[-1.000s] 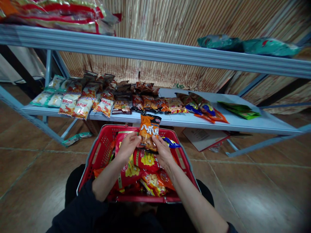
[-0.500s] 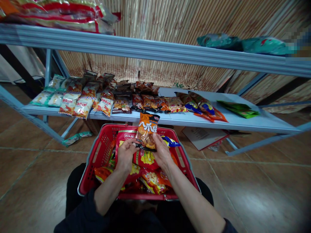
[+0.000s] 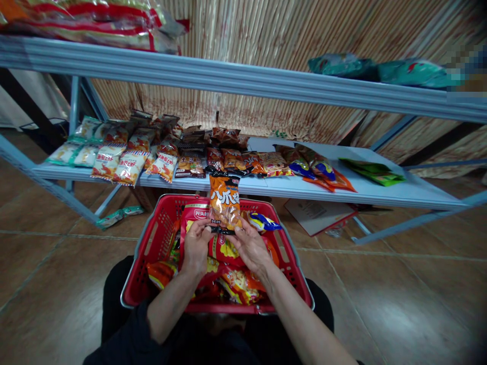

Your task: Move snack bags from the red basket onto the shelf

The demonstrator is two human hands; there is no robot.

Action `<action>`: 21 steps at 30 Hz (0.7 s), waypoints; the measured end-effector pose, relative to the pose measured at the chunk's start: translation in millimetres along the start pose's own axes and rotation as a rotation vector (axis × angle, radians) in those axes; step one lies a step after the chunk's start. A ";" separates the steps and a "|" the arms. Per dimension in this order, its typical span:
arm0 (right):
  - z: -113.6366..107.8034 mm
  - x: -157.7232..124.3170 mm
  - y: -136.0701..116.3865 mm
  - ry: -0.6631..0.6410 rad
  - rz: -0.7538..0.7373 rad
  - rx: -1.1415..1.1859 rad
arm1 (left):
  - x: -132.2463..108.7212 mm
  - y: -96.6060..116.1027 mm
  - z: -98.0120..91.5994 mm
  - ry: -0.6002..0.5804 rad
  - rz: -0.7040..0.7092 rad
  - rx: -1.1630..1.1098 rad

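Note:
Between my two hands, an orange and black snack bag (image 3: 224, 200) is held up over the red shopping basket (image 3: 134, 276). My left hand (image 3: 197, 246) pinches its lower left corner, and my right hand (image 3: 251, 246) pinches the lower right corner. The bag's printed front faces me, its top end close to the shelf edge. Below it in the basket lie a red snack bag (image 3: 190, 215), a blue and yellow packet (image 3: 264, 221) and several orange and yellow bags (image 3: 239, 284). My hands and the held bag partly hide them.
Behind the basket runs a pale blue shelf (image 3: 365, 190) with rows of snack bags (image 3: 129, 165) and a green packet (image 3: 373, 171). An upper shelf (image 3: 243, 76) crosses above it, carrying more bags. Teal packets (image 3: 119, 216) and a white board (image 3: 319, 215) lie on the floor beneath.
The orange snack bag has shifted slightly left and straightened upright. My right hand has slid down from its side to the lower right corner. My left hand has barely moved.

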State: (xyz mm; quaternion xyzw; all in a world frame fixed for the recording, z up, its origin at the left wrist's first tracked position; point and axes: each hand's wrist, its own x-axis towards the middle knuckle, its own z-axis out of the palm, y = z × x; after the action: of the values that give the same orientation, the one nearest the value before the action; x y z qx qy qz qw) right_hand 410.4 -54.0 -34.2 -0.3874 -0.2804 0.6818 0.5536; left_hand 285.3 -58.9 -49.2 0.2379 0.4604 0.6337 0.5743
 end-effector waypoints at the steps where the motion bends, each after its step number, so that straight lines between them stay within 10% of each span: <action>1: -1.3 -0.2 0.0 -0.001 -0.008 -0.007 | -0.4 3.3 0.5 -0.008 -0.012 0.000; 21: -15.3 -6.6 -7.6 -0.102 0.082 -0.078 | 12.0 11.0 0.6 -0.133 -0.097 0.018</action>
State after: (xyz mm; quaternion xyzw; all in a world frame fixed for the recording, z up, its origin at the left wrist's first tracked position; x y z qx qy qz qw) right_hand 427.9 -59.4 -34.9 -0.3846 -0.3186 0.7112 0.4947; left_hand 277.5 -46.4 -42.2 0.2621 0.4377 0.5838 0.6316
